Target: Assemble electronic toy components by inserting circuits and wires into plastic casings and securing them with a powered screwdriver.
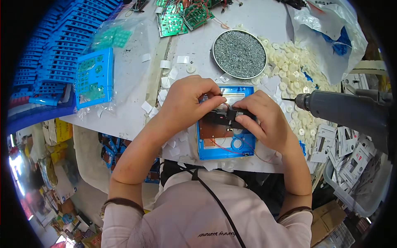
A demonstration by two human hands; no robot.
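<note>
A blue plastic casing (244, 153) lies open side up on the table in front of me, with a brown circuit board (209, 131) and thin red wires inside. Over its middle is a black plastic part (223, 117). My right hand (264, 118) grips this part at its right end, thumb in front. At the part's upper left, my left hand (192, 97) is closed in a pinch; whatever sits between its fingertips is too small to make out.
Behind the casing stands a round dish of screws (240, 53), beside many cream plastic discs (291, 62). A dark electric screwdriver (335, 105) points in from the right. Blue casings (58, 49) are stacked left, near another blue casing (106, 78). Green circuit boards (171, 25) lie at the back.
</note>
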